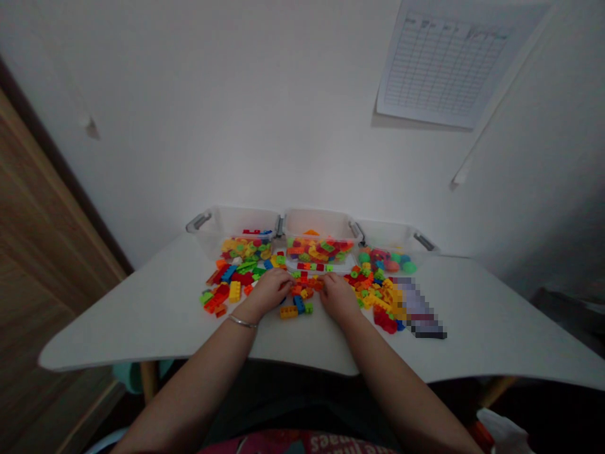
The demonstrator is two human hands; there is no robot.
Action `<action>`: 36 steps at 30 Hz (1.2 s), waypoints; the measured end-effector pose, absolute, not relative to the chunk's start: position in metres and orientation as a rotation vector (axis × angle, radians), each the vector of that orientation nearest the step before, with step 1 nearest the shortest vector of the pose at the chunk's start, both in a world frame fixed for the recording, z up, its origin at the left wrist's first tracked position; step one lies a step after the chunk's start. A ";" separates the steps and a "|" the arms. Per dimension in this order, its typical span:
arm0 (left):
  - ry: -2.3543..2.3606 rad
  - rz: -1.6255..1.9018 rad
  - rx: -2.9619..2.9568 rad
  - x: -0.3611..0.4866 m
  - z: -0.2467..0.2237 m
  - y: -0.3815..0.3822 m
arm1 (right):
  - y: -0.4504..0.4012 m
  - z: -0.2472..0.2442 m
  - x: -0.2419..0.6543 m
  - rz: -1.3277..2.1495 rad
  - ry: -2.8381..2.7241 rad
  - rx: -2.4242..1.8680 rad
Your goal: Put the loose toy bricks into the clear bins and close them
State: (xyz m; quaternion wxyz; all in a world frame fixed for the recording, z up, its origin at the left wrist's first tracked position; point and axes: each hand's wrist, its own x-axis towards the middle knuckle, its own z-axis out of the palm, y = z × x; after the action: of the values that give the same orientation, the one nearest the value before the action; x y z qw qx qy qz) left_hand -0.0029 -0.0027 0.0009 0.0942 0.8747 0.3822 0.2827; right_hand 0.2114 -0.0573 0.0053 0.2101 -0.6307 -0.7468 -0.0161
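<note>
My left hand [273,289] and my right hand [338,296] face each other over the middle of the table, fingers bent and closed. Between their fingertips is a cluster of orange building bricks [307,283], pinched from both sides; the exact grip is too small to make out. Just in front of it lie a yellow-orange brick [288,312], a blue brick [299,304] and a small green brick [309,308]. Behind the hands runs a row of red and green bricks [314,267] on a clear lid. A bracelet circles my left wrist.
Three clear plastic bins, the left [236,221], middle [321,222] and right [385,233], stand against the wall with bricks and other pieces inside. Loose bricks lie left [235,291] and right [378,296] of my hands. A pixelated flat object [418,309] rests at the right.
</note>
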 end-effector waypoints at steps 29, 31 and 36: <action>1.138 0.867 2.609 -0.003 -0.004 0.000 | -0.052 0.000 0.213 -0.031 -2.045 -1.734; 1.140 0.868 2.603 -0.003 -0.003 0.000 | -0.051 -0.002 0.214 0.012 -2.025 -1.710; 1.145 0.832 2.599 -0.002 0.001 -0.002 | -0.049 -0.005 0.218 0.036 -1.942 -1.584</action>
State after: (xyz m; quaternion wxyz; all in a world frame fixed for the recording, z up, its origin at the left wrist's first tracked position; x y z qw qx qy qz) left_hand -0.0023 -0.0019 0.0010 0.0908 0.8746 0.3851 0.2801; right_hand 0.2184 -0.0489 -0.0048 0.3123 -0.6005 -0.7360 0.0136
